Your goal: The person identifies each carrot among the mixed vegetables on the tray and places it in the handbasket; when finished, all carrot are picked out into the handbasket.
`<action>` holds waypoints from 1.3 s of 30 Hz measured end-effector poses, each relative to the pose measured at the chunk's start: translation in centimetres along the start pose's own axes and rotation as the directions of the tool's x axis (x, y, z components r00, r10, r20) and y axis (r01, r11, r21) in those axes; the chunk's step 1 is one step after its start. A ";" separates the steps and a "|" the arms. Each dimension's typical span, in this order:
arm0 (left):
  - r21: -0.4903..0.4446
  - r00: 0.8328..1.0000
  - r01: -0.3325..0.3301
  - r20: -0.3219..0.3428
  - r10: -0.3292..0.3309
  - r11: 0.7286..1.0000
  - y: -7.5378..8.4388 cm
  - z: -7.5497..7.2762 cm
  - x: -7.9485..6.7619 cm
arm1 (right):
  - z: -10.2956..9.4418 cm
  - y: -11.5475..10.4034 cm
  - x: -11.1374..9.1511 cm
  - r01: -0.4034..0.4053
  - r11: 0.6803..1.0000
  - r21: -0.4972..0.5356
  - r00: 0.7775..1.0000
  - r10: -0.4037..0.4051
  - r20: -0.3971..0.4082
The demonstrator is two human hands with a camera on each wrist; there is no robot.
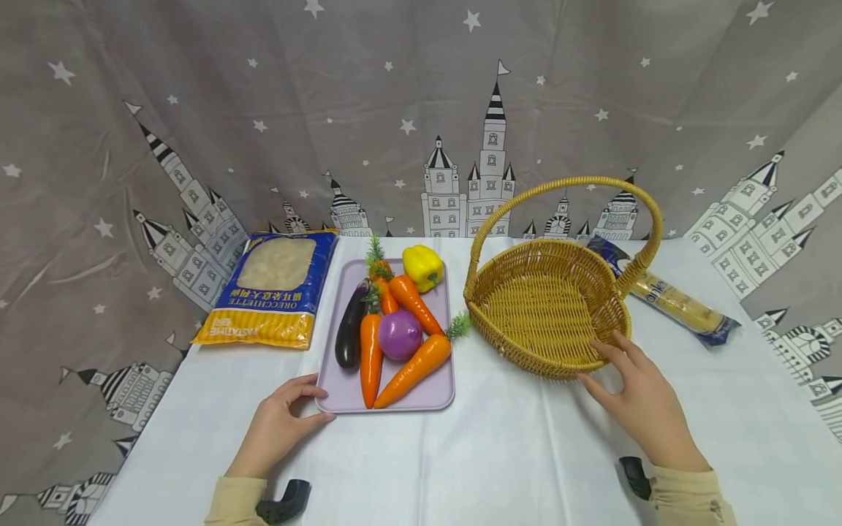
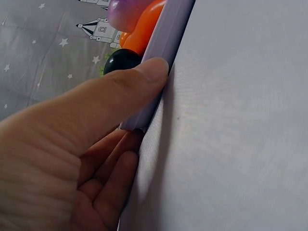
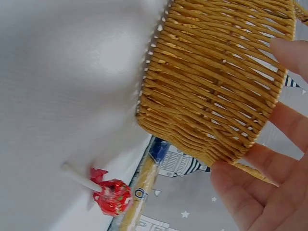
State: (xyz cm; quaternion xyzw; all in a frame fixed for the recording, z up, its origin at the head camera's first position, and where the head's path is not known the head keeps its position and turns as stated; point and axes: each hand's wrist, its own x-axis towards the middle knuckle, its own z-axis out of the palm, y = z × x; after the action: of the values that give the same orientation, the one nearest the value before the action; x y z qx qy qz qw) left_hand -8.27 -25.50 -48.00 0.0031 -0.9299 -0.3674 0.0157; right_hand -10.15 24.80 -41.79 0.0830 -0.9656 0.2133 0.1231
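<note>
My left hand (image 1: 279, 420) holds the near left corner of a lilac tray (image 1: 421, 402), the thumb along its front wall and the other fingers at its left side. On the tray lie an eggplant (image 1: 351, 329), several carrots (image 1: 414, 371), a purple onion-like ball (image 1: 400, 335) and a yellow bell pepper (image 1: 422, 267). My right hand (image 1: 641, 405) grips the near right rim of a wicker basket (image 1: 546, 314) with a tall handle. In the right wrist view the thumb lies outside the woven wall, while some fingertips are hidden behind the rim.
A blue and yellow orecchiette bag (image 1: 263, 288) lies left of the tray. Behind the basket's right side is a long pasta packet (image 1: 684, 303). A red-wrapped lollipop (image 3: 113, 196) rests on the white cloth near the basket. A grey castle-print curtain (image 1: 368, 146) borders the table.
</note>
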 end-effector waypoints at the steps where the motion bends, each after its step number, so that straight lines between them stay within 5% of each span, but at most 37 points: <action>1: 0.005 1.000 -0.002 0.002 0.002 1.000 0.0 0.0 0.0 | -0.1 -0.1 0.0 0.005 1.000 0.001 1.000 -0.005 -0.007; 11: 0.006 1.000 0.011 0.009 -0.011 1.000 0.2 -0.1 -0.1 | -1.7 -1.6 -0.1 0.060 0.997 0.050 0.995 -0.055 -0.086; 23: 0.011 0.999 0.031 0.021 -0.031 0.999 0.4 -0.2 -0.2 | -1.8 -6.4 -0.3 0.198 0.969 0.146 0.972 -0.175 -0.157; 34: 0.004 0.999 0.030 0.022 -0.030 1.000 0.5 -0.3 -0.2 | 1.6 -8.9 0.4 0.182 0.932 0.315 0.982 -0.186 -0.018; 39: -0.001 0.999 0.039 0.026 -0.039 0.999 0.5 -0.3 -0.1 | 3.7 -9.8 0.7 0.121 0.883 0.454 0.986 -0.161 0.051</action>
State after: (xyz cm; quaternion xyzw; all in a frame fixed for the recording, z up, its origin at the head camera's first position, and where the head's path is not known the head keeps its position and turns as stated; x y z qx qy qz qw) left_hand -8.13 -25.34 -47.48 0.0166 -0.9296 -0.3682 -0.0033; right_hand -9.48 14.37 -40.97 0.1884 -0.8860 0.4172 0.0738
